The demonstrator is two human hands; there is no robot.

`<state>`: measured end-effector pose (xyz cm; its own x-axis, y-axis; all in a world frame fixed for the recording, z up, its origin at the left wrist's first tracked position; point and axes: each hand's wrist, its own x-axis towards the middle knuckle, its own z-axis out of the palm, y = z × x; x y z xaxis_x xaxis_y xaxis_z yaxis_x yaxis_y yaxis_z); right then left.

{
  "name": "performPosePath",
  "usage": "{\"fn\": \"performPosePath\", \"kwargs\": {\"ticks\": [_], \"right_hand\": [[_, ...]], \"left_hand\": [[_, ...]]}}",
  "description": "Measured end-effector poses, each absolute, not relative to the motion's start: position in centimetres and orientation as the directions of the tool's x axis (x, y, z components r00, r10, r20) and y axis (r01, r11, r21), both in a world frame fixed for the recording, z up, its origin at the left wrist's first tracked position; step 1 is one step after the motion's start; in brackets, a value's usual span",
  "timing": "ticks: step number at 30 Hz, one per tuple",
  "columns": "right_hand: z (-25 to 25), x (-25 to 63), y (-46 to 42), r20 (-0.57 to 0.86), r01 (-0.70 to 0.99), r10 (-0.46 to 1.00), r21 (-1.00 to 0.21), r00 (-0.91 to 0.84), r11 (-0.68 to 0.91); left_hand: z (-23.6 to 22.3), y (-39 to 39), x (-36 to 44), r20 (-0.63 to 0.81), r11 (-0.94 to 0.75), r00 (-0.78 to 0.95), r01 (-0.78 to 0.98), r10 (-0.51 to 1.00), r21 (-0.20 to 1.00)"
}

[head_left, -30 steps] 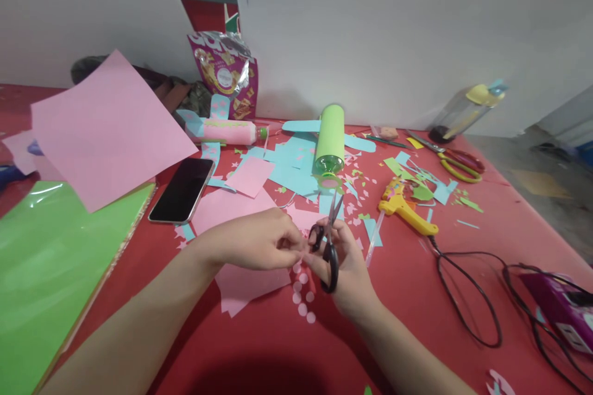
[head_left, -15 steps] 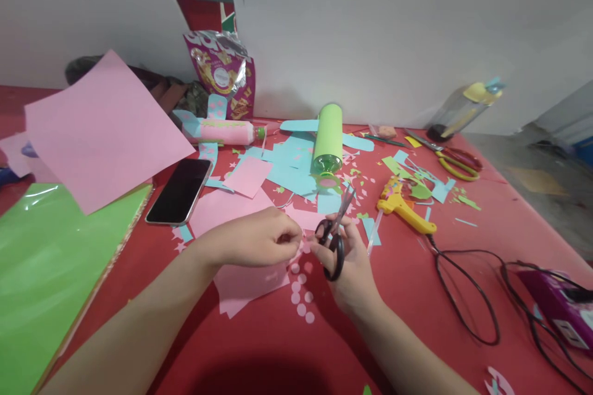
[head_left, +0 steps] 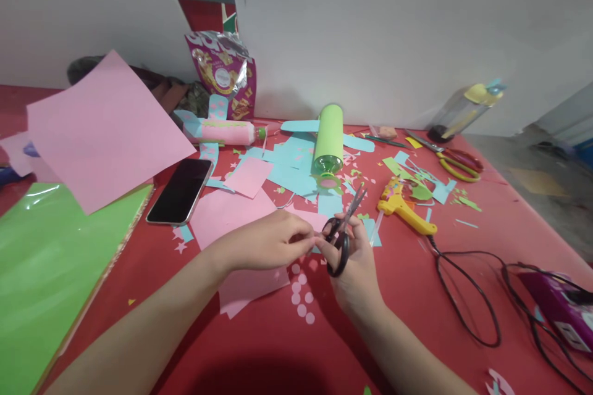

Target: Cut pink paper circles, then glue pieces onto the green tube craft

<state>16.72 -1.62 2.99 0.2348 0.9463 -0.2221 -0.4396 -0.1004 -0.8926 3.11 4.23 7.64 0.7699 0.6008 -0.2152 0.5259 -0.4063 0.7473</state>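
Observation:
My right hand (head_left: pixel 354 265) holds a pair of black-handled scissors (head_left: pixel 343 237), whose blades point up and away. My left hand (head_left: pixel 273 237) is closed in a pinch, its fingertips meeting those of my right hand. Whatever lies between the fingertips is too small to make out. Just below the hands, several small pink paper circles (head_left: pixel 296 298) are scattered on the red table (head_left: pixel 259 352). Sheets of pink paper (head_left: pixel 231 207) lie under and behind my left hand.
Behind stand a green paper-wrapped bottle (head_left: pixel 330 129) with blue wings and a similar pink bottle (head_left: pixel 227 132). A phone (head_left: pixel 180 191) lies left. Rightward are a yellow glue gun (head_left: pixel 405 210), its black cord (head_left: pixel 463 327), larger scissors (head_left: pixel 451 157) and a clear bottle (head_left: pixel 458 114).
Both hands have shifted slightly to the right, and their fingertips have come together. The scissors have moved right with my right hand and tilted a little.

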Motion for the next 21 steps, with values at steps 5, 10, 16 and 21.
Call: {"fn": "performPosePath", "kwargs": {"ticks": [5, 10, 16, 21], "right_hand": [[3.1, 16.7, -1.5, -0.229, -0.452, 0.946, -0.886, 0.229, -0.105], [3.0, 16.7, -1.8, -0.235, -0.452, 0.956, -0.882, 0.174, -0.134], [3.1, 16.6, -2.2, -0.219, -0.47, 0.975, -0.857, -0.041, -0.212], [3.1, 16.8, -2.4, -0.245, -0.443, 0.958, -0.849, -0.151, -0.287]], "left_hand": [[7.5, 4.3, 3.3, -0.197, -0.397, 0.753, 0.528, 0.628, 0.751], [7.8, 4.6, 2.9, -0.161, -0.349, 0.699, 0.526, 0.697, 0.776], [8.5, 4.7, 2.6, -0.054, -0.252, 0.569, 0.445, 0.821, 0.86], [8.5, 4.6, 2.6, -0.027, -0.196, 0.508, 0.382, 0.861, 0.903]]}}
